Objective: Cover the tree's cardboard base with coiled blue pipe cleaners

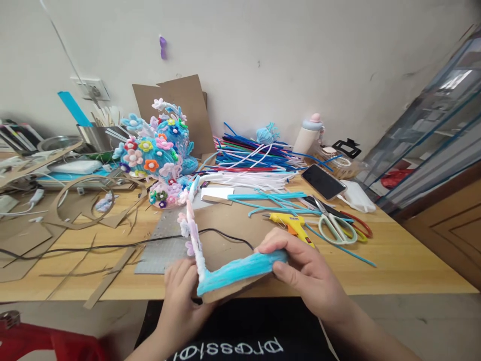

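Between my two hands is a pipe-cleaner craft piece (238,271), a cardboard base covered on top with bright blue fuzzy strands. A white and pink fuzzy stem (193,230) with small flowers rises from its left end. My left hand (184,291) is closed around that left end, its fingers partly hidden behind the piece. With thumb below and fingers on top, my right hand (306,273) grips the right end. The piece is held tilted above the table's front edge. Just beyond my right hand lies a yellow glue gun (289,220).
Green-handled scissors (334,225) and a black phone (323,181) lie to the right. Piled pipe cleaners (255,155) stretch along the wall. A flower-covered blue craft (154,153) stands back left. A black cord (124,245) crosses the cutting mat (150,260); cardboard scraps (108,278) litter the left.
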### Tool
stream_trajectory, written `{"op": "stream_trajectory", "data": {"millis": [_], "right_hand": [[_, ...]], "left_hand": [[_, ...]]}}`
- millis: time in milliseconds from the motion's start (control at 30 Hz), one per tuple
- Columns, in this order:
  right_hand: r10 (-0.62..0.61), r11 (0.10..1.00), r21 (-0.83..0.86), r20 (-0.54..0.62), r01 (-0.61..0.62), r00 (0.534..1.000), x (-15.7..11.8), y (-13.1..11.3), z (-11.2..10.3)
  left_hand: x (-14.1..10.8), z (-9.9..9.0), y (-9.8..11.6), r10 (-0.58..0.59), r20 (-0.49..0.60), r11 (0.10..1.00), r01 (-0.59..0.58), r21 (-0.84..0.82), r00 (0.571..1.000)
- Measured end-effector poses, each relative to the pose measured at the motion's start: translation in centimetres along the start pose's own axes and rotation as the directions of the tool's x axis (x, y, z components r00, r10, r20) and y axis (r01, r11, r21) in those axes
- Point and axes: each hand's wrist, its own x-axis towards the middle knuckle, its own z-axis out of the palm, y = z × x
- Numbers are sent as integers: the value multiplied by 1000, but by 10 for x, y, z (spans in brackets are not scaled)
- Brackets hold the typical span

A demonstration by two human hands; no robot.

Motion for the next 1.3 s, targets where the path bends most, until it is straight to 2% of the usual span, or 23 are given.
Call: {"op": "stream_trajectory", "data": {"millis": [67,233,333,433,533,633,733,800,867,1000,1133,1300], "right_hand": [[-49,997,51,-20,50,999,-4,9,-4],[-98,958,243,-229,154,968,-11,40,-7],[-38,952,283,-264,115,964,-11,60,-5],[29,957,287,-250,45,968,-9,75,-1],[35,970,243,-236,24,971,-10,77,2],[15,986,168,-212,21,977,-12,66,6],[-59,997,-47,-140,53,988,-11,48,14],[-152,972,-189,-66,137,986,-8,41,20],[-232,949,-225,-26,220,972,-4,41,25],[-286,945,-191,-89,265,954,4,52,25],[-253,961,-158,-186,225,949,5,61,20],[-181,982,-101,-226,161,957,3,62,22]], "left_hand": [[3,-2,4,25,10,1000,-25,-8,1000],[20,-15,13,134,-88,987,-141,-74,987],[35,-23,19,226,-143,961,-244,-126,964],[48,-28,23,259,-174,952,-281,-120,950],[54,-29,24,285,-156,954,-295,-50,946],[56,-31,26,324,-95,946,-321,48,941],[60,-34,32,353,-31,929,-347,128,935],[62,-35,35,370,-6,919,-365,150,929],[63,-35,36,370,12,919,-368,140,929],[62,-30,28,293,21,953,-294,77,956],[58,-25,17,222,-9,975,-222,-1,975],[54,-24,13,174,-91,974,-185,-130,981]]}}
